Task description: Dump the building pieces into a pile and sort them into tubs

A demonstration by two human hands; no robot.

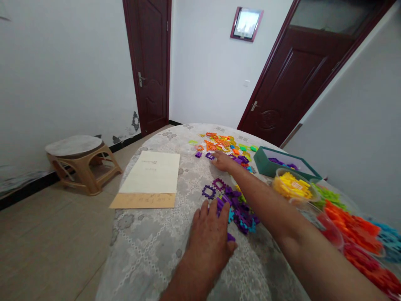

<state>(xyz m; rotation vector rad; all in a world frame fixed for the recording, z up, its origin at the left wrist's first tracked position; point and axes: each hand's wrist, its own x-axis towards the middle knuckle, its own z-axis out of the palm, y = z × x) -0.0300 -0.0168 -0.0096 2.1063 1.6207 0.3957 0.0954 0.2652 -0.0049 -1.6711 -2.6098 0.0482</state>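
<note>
My left hand (209,238) rests palm down with its fingers apart. It lies at the near left side of a heap of purple plastic building pieces (242,211), with a few blue ones among them; its fingertips touch the purple. Two toothed purple frames (208,192) lie just beyond those fingers. Farther off, my right hand (222,161) reaches to the near edge of a mixed pile of orange, yellow and green pieces (219,144). Its bent fingers close at a small purple toothed piece (209,156); the grip is partly hidden. Another purple piece (198,154) lies to its left.
A cream paper sheet on brown card (156,175) lies at the left of the cloth-covered round table (140,251). On the right stand a green box (266,162), a tub of yellow pieces (293,187) and orange pieces (354,228). A stool (83,163) stands left.
</note>
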